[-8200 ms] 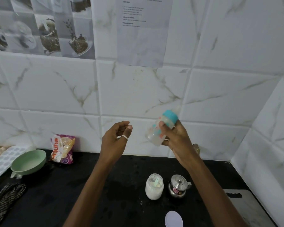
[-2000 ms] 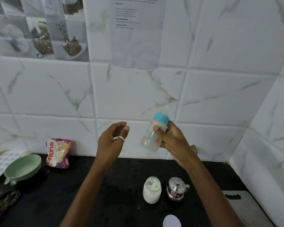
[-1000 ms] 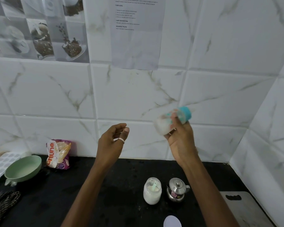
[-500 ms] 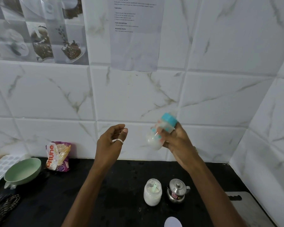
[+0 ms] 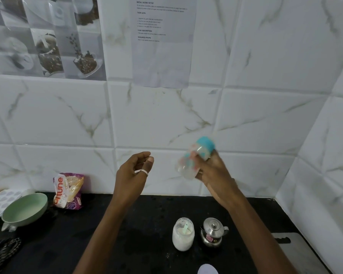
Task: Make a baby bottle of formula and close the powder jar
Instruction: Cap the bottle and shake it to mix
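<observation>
Teal-capped baby bottle (image 5: 194,159), white powder jar (image 5: 183,234), black counter (image 5: 143,220), green bowl (image 5: 25,210), grey-veined white tiles (image 5: 156,117).

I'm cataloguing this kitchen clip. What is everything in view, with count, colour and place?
baby bottle: 1, clear with teal cap, tilted in right hand
powder jar: 1, clear, white powder inside, open, counter centre
jar lid: 1, white, counter at bottom edge
steel pot: 1, silver, beside the powder jar
bowl: 1, green, counter left
snack packet: 1, purple and orange, against wall, left
cutting board: 1, pale grey, counter right
patterned tray: 1, white and grey, far left edge
cord: 1, black and white, lower left corner
paper sheet: 1, white, on wall
counter: 1, black
left hand: 1, ringed, raised, holds nothing
right hand: 1, grips the baby bottle
</observation>
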A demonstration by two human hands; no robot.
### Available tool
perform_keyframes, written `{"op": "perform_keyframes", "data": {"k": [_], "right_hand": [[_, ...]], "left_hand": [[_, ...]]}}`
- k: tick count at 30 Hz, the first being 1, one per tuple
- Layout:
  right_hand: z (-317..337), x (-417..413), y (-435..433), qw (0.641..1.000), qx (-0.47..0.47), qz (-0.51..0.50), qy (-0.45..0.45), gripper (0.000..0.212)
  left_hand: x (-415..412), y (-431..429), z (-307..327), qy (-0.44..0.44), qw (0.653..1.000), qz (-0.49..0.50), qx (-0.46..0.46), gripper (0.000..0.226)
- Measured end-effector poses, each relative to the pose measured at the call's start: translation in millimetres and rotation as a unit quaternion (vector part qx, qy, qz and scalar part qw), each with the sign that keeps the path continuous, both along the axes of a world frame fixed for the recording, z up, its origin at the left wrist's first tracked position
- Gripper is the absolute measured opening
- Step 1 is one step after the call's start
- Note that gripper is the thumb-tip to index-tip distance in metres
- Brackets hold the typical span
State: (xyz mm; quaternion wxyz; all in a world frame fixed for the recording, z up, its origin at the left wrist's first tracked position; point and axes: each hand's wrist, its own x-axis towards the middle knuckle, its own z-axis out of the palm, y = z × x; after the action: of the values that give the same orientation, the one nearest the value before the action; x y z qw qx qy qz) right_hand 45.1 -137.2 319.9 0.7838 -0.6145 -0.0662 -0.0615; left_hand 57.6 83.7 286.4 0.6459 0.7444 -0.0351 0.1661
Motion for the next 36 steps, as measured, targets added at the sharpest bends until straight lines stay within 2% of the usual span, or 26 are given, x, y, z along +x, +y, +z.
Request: {"op": "perform_keyframes", "data": {"k": [1,2,3,5,6,7,9,10,11,14,15,18,19,20,22,23,24,27,28,29,31,32,33,35,36], "right_hand": [[-2.3,-2.4,0.5,0.999,-0.046,0.019,0.004,0.059],[-3.9,-1.7,-0.4,0.999,-0.048,0.016,-0.002,0.058],[-2.6,-0.4,-1.1,1.000,-0.005,0.003,-0.011,0.057],[3.0,1.5,-2.0,0.989,0.144,-0.040,-0.021,0.058],[3.6,3.3,-2.6,0.985,0.160,-0.056,-0.025,0.059],[3.3,3.8,-2.7,0.989,0.135,-0.054,-0.023,0.060],[-0.2,-0.5,-0.6,1.000,0.004,-0.010,0.003,0.061],[-2.8,-1.9,0.0,0.999,-0.032,0.007,0.007,0.062],[-3.2,-1.9,-0.3,0.999,-0.032,0.005,0.002,0.062],[2.9,1.4,0.0,0.990,0.132,-0.051,-0.017,0.057],[3.7,2.2,0.4,0.989,0.131,-0.060,-0.021,0.056],[-3.7,-0.5,3.4,0.999,-0.047,-0.001,-0.003,0.057],[-5.1,-1.8,4.1,0.998,-0.065,0.009,-0.002,0.058],[-5.8,0.0,2.6,0.999,-0.048,0.002,-0.005,0.060],[-1.6,3.3,0.7,0.995,0.091,-0.040,-0.008,0.064],[0.7,4.7,0.5,0.990,0.125,-0.061,-0.011,0.065],[1.1,6.1,-0.2,0.991,0.111,-0.069,-0.012,0.065],[-2.8,2.3,1.9,0.999,-0.048,-0.020,0.012,0.061],[-3.6,1.3,1.6,0.998,-0.055,-0.017,0.008,0.059],[-2.4,2.1,0.4,0.999,-0.021,-0.026,0.004,0.059],[1.6,4.1,-1.3,0.991,0.116,-0.070,-0.012,0.060],[3.5,4.4,-1.6,0.988,0.131,-0.082,-0.016,0.061],[2.9,4.4,-2.7,0.992,0.101,-0.078,-0.014,0.062],[-3.6,-0.1,-1.7,0.999,-0.042,-0.022,0.004,0.060],[-7.0,-3.0,-1.8,0.996,-0.084,0.003,0.013,0.058]], "left_hand": [[0.3,-0.2,0.4,-0.001,1.000,0.001,-0.001,0.014],[0.2,-0.8,0.8,-0.002,1.000,0.000,-0.003,0.014],[-0.1,-1.2,0.9,-0.003,1.000,0.000,-0.004,0.013],[-1.7,-2.0,0.5,-0.004,1.000,-0.003,-0.005,0.014],[-2.2,-1.2,0.2,-0.003,1.000,-0.002,-0.005,0.015],[-2.2,-0.1,0.0,-0.003,1.000,-0.001,-0.003,0.016],[-1.2,0.8,0.4,-0.004,1.000,0.002,0.003,0.017],[-0.8,1.4,0.7,-0.005,1.000,0.003,0.004,0.017],[-0.2,1.1,0.9,-0.006,1.000,0.003,0.003,0.017],[-0.6,-0.4,0.0,-0.004,1.000,-0.002,0.001,0.016],[-0.6,-0.4,-0.5,-0.004,1.000,-0.002,0.003,0.015],[0.7,0.3,0.2,-0.006,1.000,0.002,0.003,0.015],[0.8,0.4,0.7,-0.006,1.000,0.002,0.005,0.015],[0.5,0.4,1.1,-0.007,1.000,0.000,0.007,0.015],[-0.6,0.6,1.0,-0.007,1.000,-0.002,0.002,0.014],[-0.9,1.1,0.7,-0.007,1.000,-0.001,-0.002,0.014],[-0.9,2.0,0.7,-0.006,1.000,-0.001,-0.003,0.014],[-0.3,2.3,2.0,-0.007,1.000,0.005,-0.001,0.014],[-0.2,1.7,2.3,-0.007,1.000,0.005,-0.002,0.014],[-0.3,0.7,2.6,-0.007,1.000,0.004,-0.004,0.013],[-0.9,-0.6,1.8,-0.006,1.000,0.000,-0.009,0.012],[-0.9,-0.6,1.4,-0.004,1.000,-0.001,-0.011,0.012],[-0.6,-0.5,1.5,-0.002,1.000,-0.001,-0.011,0.013],[0.0,-0.5,2.5,-0.005,1.000,0.002,-0.009,0.013],[0.3,-1.0,3.1,-0.006,1.000,0.003,-0.008,0.013]]}}
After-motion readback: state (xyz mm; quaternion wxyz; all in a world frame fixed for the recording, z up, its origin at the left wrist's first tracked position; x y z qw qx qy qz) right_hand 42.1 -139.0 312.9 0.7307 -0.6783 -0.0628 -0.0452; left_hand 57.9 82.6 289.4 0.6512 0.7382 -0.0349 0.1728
